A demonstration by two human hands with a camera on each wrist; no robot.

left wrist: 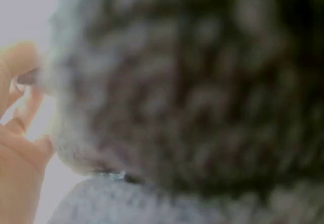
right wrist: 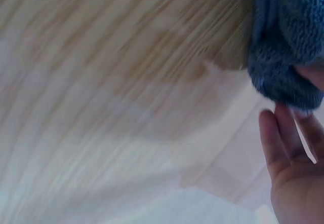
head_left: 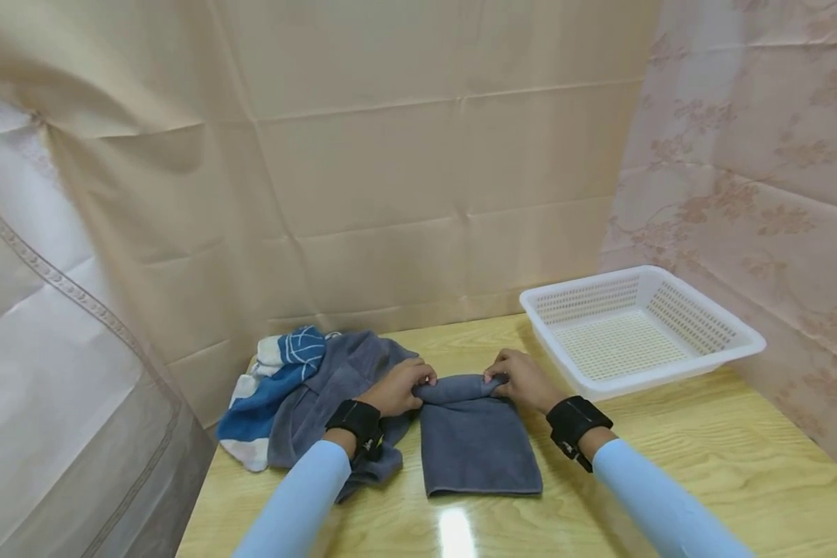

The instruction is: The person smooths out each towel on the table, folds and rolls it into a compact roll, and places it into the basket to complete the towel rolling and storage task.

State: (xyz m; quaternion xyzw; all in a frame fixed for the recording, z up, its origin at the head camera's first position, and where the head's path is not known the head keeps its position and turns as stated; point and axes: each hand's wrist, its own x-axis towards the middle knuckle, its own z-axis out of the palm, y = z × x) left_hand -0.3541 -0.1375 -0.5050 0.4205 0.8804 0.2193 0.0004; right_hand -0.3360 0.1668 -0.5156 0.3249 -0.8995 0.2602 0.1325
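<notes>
Left hand (head_left: pixel 397 387) and right hand (head_left: pixel 525 380) pinch opposite ends of a partly rolled gray towel (head_left: pixel 480 448), a white perforated plastic basket (head_left: pixel 628 341) beyond the right hand's fingers.

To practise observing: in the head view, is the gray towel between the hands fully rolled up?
No, the gray towel is rolled only at its far end; the rest lies flat.

The held towel (head_left: pixel 481 449) is plain slate grey, the basket (head_left: pixel 669 373) white. Another cloth (head_left: pixel 261 407) is blue and white, partly gridded; the counter (head_left: pixel 739 442) has yellow wood grain.
</notes>
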